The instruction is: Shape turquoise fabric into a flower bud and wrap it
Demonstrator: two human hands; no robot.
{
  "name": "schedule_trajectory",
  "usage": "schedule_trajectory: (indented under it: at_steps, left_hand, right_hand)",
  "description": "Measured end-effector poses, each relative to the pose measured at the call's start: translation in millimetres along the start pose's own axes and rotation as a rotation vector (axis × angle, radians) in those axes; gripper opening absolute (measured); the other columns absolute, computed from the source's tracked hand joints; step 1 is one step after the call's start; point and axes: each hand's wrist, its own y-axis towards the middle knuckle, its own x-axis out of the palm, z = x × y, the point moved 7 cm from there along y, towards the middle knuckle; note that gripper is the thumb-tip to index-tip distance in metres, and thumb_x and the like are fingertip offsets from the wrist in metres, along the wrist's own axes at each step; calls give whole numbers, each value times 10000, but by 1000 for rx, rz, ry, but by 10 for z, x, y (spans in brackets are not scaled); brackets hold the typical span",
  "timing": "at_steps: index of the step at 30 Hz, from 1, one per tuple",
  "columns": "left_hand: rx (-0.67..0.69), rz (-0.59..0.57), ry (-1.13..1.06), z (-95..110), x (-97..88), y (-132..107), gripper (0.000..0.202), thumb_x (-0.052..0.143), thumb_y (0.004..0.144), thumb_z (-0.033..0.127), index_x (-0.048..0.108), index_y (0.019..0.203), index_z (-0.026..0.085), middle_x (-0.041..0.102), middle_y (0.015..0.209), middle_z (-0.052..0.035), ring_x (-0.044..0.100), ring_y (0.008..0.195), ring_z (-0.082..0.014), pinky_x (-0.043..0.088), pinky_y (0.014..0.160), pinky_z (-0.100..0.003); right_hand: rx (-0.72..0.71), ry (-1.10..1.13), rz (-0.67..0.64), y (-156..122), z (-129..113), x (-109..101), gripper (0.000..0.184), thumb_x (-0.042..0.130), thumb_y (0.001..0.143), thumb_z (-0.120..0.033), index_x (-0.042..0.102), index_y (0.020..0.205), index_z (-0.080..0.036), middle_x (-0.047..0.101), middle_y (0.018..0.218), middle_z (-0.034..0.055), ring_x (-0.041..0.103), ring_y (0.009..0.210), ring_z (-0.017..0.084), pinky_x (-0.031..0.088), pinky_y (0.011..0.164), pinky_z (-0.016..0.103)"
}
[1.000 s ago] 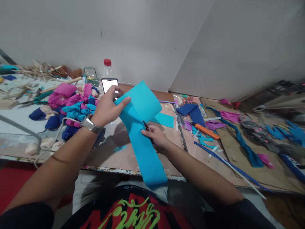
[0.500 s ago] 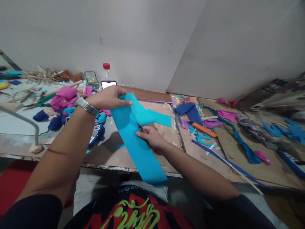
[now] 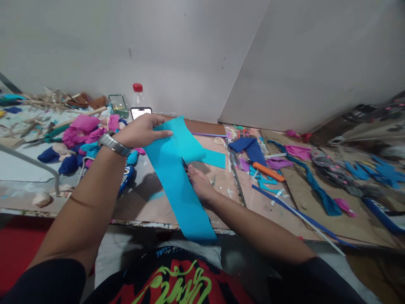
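Evidently, as the head view shows, the long strip of bright turquoise sheet material (image 3: 171, 169) is only partly divided. It slants over the pinkish-brown tabletop (image 3: 144, 213), its lower end reaching past the near edge. The left hand (image 3: 145, 130) pinches its upper end between thumb and fingers. The right hand (image 3: 201, 183) is closed around a slim dark-bladed cutting tool (image 3: 184, 163), probably scissors, though the handles are hidden; the blade tip lies against the strip. Right of the tip, a flap curls away, so the lower part appears cut, while the portion towards the left hand seems joined and uncut. A flat turquoise rectangle (image 3: 217, 158) lies just beyond the flap; whether they connect, I cannot tell.
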Motion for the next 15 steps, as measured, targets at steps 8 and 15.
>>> schedule_trajectory:
  at_steps: [8, 15]
  left_hand:
    - [-34, -25, 44, -52, 29, 9, 223, 759, 790, 424, 770, 872, 218, 737, 822, -59, 665, 743, -212, 516, 628, -305]
    - [-103, 64, 22, -220, 54, 22, 251, 753, 809, 427, 724, 903, 196, 704, 829, -63, 615, 767, -196, 461, 670, -296]
  right_hand:
    - [6, -33, -9, -76, -113, 70, 659, 590, 781, -844, 698, 1042, -249, 703, 871, 14, 631, 799, 187, 504, 676, 293]
    - [-33, -47, 1, -62, -93, 64, 543, 773, 738, -696, 661, 1005, -236, 676, 855, -13, 602, 809, 176, 504, 715, 282]
